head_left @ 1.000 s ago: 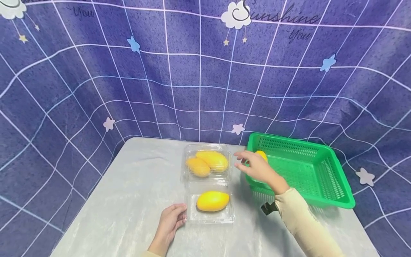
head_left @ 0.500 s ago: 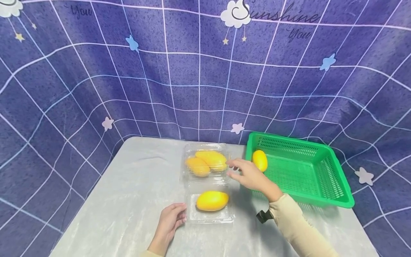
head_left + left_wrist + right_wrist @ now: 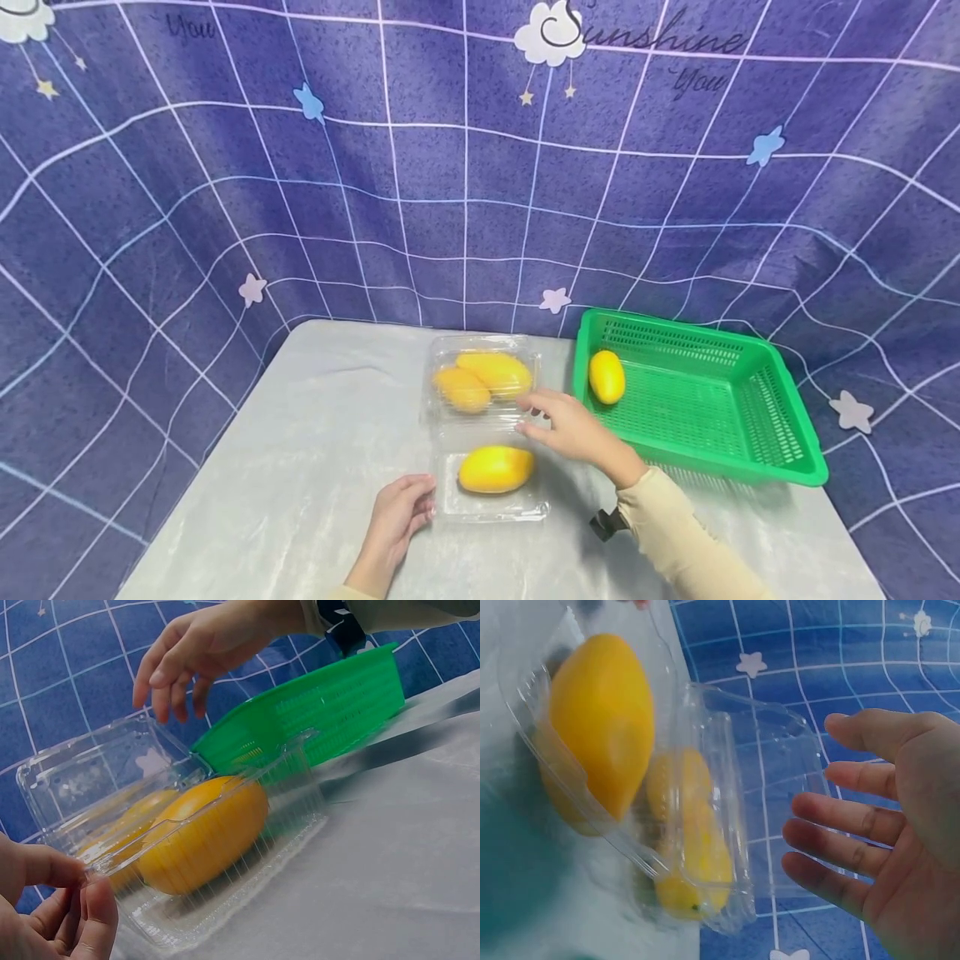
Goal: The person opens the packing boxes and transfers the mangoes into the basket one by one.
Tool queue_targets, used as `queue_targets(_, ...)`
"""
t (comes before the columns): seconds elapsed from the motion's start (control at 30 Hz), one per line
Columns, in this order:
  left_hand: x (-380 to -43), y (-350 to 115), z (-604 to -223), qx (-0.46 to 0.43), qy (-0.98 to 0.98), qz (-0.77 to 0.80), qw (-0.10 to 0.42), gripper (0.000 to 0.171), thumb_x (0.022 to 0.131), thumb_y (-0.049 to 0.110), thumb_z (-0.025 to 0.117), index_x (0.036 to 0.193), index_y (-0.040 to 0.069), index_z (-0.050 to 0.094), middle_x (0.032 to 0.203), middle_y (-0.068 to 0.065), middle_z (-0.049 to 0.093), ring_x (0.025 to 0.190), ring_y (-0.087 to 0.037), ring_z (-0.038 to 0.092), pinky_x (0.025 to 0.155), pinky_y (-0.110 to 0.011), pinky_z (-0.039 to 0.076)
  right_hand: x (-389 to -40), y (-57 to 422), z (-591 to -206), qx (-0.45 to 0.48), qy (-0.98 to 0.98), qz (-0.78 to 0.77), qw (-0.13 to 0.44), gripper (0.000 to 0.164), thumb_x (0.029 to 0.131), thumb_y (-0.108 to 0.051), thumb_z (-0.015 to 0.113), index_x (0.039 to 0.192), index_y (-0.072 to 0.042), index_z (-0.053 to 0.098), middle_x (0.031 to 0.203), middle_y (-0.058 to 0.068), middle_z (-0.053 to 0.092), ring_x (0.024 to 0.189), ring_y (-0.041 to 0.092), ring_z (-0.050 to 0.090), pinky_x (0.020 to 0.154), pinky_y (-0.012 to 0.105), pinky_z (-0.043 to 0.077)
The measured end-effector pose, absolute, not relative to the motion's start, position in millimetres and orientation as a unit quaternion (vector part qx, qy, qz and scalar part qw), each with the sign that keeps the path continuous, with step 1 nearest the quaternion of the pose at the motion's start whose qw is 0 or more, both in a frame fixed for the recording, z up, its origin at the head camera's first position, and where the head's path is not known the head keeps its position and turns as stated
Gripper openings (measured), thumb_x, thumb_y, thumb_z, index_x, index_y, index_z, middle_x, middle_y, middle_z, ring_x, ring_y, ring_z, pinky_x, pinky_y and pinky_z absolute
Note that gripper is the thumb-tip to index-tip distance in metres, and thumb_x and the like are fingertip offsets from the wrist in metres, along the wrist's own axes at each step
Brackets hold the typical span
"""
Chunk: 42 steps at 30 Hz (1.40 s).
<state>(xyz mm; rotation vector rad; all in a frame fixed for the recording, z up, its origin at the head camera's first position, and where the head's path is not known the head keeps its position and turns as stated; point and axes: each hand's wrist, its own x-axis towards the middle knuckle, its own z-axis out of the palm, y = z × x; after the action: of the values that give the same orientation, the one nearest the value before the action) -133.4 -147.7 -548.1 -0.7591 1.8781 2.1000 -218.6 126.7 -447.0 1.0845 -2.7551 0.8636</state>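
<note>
An opened clear plastic clamshell box (image 3: 450, 507) sits on the table with a yellow mango (image 3: 495, 469) in its near half. Two more mangoes (image 3: 483, 382) show through clear plastic just behind it. My left hand (image 3: 401, 517) pinches the box's near left rim between thumb and fingers, plainest in the left wrist view. My right hand (image 3: 573, 429) hovers palm down near the box's right side by the raised lid (image 3: 97, 772), its fingers spread and holding nothing. In the right wrist view those fingers (image 3: 840, 817) overlap the clear lid.
A green perforated basket (image 3: 720, 462) stands at the right rear of the table, with one mango (image 3: 607, 377) at its left end. The grey-white table (image 3: 300, 467) runs back to a blue gridded curtain (image 3: 465, 208).
My right hand has moved left and toward me, from beside the basket to the box's right side, uncovering the mango in the basket. My left hand stays at the rim.
</note>
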Motion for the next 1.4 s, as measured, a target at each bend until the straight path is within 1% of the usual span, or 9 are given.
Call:
queue_targets(0.2,-132.9,-144.5,-548.6,-0.255,0.635,0.721,0.109,0.041,0.088,0.021,0.068,0.118,-0.005,0.059,0.09,-0.003,0.065,0.074,-0.012,0.058,0.066,-0.024,0.056,-212.7,121.6,-452.3,0.361,-0.894,0.266,0.024,0.04,0.092,-0.029,0.063,0.127,-0.008,0.062,0.117,0.008,0.067,0.103,0.023,0.065,0.09,0.041,0.055)
queue_targets(0.3,-132.7,-145.5,-548.0,-0.258,0.637,0.719,0.107,0.041,0.087,0.02,0.068,0.118,-0.005,0.06,0.09,-0.004,0.066,0.075,-0.013,0.059,0.066,-0.025,0.056,-211.1,118.4,-456.5,0.364,-0.896,0.254,0.024,0.041,0.092,-0.03,0.063,0.128,-0.009,0.061,0.121,0.008,0.067,0.108,0.023,0.064,0.093,0.042,0.054)
queue_targets(0.53,-131.3,-149.7,-549.6,-0.277,0.641,0.706,0.12,0.04,0.087,0.02,0.068,0.118,-0.004,0.06,0.091,-0.005,0.066,0.076,-0.014,0.059,0.069,-0.027,0.057,-206.3,110.8,-466.1,0.367,-0.897,0.246,-0.001,0.044,0.092,-0.034,0.064,0.129,-0.01,0.061,0.129,0.009,0.063,0.12,0.03,0.059,0.101,0.049,0.049)
queue_targets(0.7,-130.9,-148.6,-551.3,-0.273,0.638,0.711,0.111,0.04,0.087,0.019,0.067,0.118,-0.005,0.06,0.089,-0.004,0.066,0.074,-0.013,0.059,0.066,-0.026,0.056,-203.7,106.0,-469.3,0.37,-0.903,0.219,-0.019,0.043,0.091,-0.037,0.064,0.127,-0.013,0.062,0.129,0.009,0.063,0.125,0.034,0.055,0.106,0.052,0.045)
queue_targets(0.8,-132.4,-147.4,-550.5,-0.271,0.639,0.711,0.108,0.04,0.088,0.02,0.067,0.119,-0.005,0.06,0.089,-0.004,0.066,0.075,-0.014,0.06,0.067,-0.025,0.056,-202.6,103.9,-470.4,0.371,-0.906,0.201,-0.023,0.044,0.09,-0.038,0.066,0.127,-0.014,0.062,0.129,0.007,0.063,0.124,0.031,0.056,0.105,0.05,0.046)
queue_targets(1.03,-134.5,-147.2,-550.0,-0.274,0.636,0.713,0.11,0.038,0.089,0.019,0.067,0.118,-0.004,0.06,0.09,-0.005,0.068,0.075,-0.014,0.06,0.067,-0.025,0.057,-200.0,98.6,-475.2,0.398,-0.905,0.152,-0.011,0.047,0.087,-0.04,0.069,0.126,-0.014,0.061,0.121,0.003,0.064,0.112,0.021,0.061,0.097,0.04,0.052)
queue_targets(1.27,-133.4,-147.7,-551.0,-0.264,0.635,0.718,0.107,0.039,0.088,0.02,0.068,0.117,-0.004,0.061,0.088,-0.003,0.068,0.074,-0.013,0.06,0.066,-0.025,0.056,-198.7,92.8,-485.3,0.404,-0.906,0.127,-0.017,0.051,0.084,-0.043,0.072,0.125,-0.016,0.061,0.117,0.001,0.063,0.107,0.018,0.061,0.094,0.035,0.053)
queue_targets(1.4,-132.7,-148.0,-550.7,-0.257,0.634,0.721,0.106,0.039,0.087,0.02,0.068,0.117,-0.004,0.06,0.087,-0.002,0.069,0.074,-0.013,0.06,0.066,-0.025,0.056,-198.5,90.0,-491.0,0.405,-0.906,0.119,-0.026,0.051,0.082,-0.042,0.074,0.124,-0.016,0.062,0.115,-0.001,0.062,0.104,0.016,0.06,0.091,0.033,0.053)
